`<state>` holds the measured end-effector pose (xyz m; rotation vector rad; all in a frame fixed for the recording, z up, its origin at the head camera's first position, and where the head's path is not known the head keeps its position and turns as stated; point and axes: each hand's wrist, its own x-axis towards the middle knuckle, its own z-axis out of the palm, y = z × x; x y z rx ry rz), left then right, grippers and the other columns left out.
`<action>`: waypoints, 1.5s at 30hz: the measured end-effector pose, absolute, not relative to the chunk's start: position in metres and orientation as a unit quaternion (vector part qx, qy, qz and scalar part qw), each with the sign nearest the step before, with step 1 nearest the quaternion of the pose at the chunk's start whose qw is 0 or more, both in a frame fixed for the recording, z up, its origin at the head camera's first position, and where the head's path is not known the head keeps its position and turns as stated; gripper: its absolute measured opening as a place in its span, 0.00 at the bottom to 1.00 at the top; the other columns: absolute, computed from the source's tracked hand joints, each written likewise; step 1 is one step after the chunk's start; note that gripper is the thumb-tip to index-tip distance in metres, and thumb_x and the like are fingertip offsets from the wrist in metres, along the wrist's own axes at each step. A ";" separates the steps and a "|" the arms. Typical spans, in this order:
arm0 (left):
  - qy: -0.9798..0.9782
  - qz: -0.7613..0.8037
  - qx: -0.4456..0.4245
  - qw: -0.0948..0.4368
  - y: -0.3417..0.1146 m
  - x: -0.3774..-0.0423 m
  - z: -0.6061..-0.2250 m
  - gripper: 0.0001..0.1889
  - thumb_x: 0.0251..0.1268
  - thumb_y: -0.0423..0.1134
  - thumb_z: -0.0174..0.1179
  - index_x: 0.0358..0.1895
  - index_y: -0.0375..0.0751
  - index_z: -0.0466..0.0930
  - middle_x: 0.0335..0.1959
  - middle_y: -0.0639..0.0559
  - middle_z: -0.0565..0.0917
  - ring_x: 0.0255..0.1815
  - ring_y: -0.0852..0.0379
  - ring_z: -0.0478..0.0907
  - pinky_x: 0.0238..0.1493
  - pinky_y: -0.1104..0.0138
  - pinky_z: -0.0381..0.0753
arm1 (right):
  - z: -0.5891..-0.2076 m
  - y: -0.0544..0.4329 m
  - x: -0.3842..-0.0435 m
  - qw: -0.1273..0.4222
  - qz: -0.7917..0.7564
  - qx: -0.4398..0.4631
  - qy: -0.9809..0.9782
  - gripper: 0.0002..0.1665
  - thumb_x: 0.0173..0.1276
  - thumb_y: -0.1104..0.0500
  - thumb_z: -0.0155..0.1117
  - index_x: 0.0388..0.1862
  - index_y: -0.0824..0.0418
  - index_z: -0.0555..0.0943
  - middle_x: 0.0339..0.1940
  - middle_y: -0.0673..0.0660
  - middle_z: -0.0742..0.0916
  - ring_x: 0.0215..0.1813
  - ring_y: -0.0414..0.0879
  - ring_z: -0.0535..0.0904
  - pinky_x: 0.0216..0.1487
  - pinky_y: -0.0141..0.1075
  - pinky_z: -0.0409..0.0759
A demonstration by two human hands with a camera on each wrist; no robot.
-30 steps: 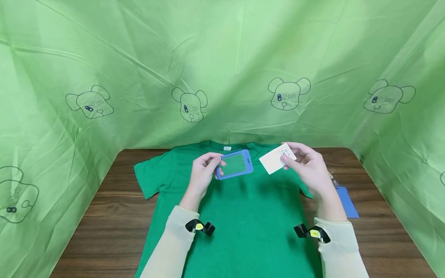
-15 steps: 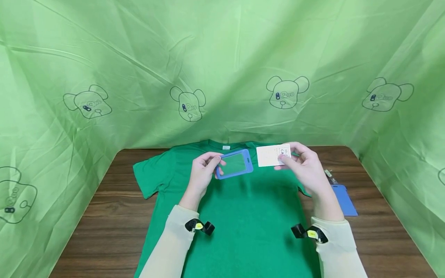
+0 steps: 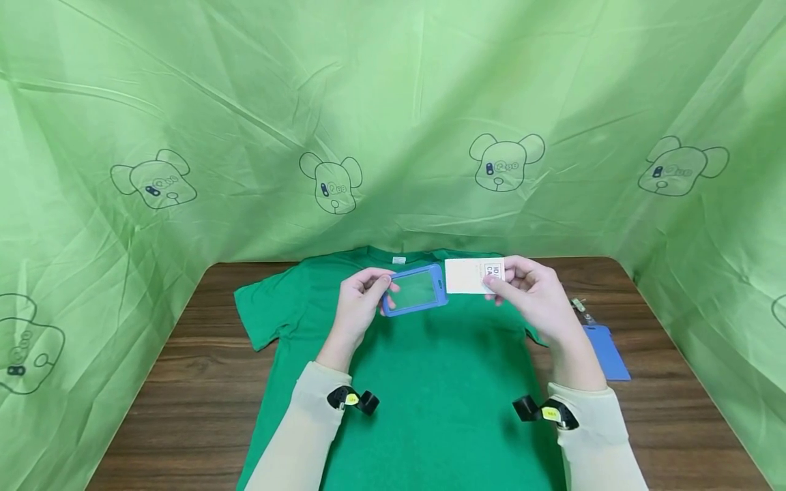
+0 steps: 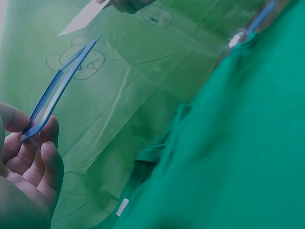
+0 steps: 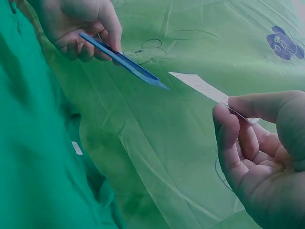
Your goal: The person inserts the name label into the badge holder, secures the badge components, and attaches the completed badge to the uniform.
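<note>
My left hand pinches the left end of a blue-framed badge holder with a clear window, held up over the green T-shirt. Its slotted end points right. My right hand pinches a white ID card by its printed right end between thumb and fingers. In the head view the card's left edge comes right up to the slotted end of the holder. From the right wrist, a small gap shows between the card and the holder. The left wrist view shows the holder edge-on, below the card.
The T-shirt lies spread on a dark wood table, collar at the far edge. Right of it lies a second blue badge holder with a metal clip. Green cloth with bear-face outlines walls off the back and sides.
My right hand has turned the card from tilted to nearly level and brought it left, up to the holder's slotted end. The left hand and holder have stayed almost still.
</note>
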<state>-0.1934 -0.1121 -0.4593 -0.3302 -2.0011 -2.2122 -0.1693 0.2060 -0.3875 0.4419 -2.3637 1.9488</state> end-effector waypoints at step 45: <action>-0.670 -0.730 -0.123 0.047 -0.103 -0.190 -0.458 0.10 0.85 0.36 0.61 0.51 0.34 0.89 0.35 0.45 0.92 0.23 0.56 0.85 0.22 0.69 0.81 | -0.413 0.168 -0.177 -0.051 0.592 0.104 -0.797 0.13 0.79 0.58 0.73 0.51 0.67 0.86 0.34 0.61 0.90 0.31 0.49 0.86 0.32 0.34 0.84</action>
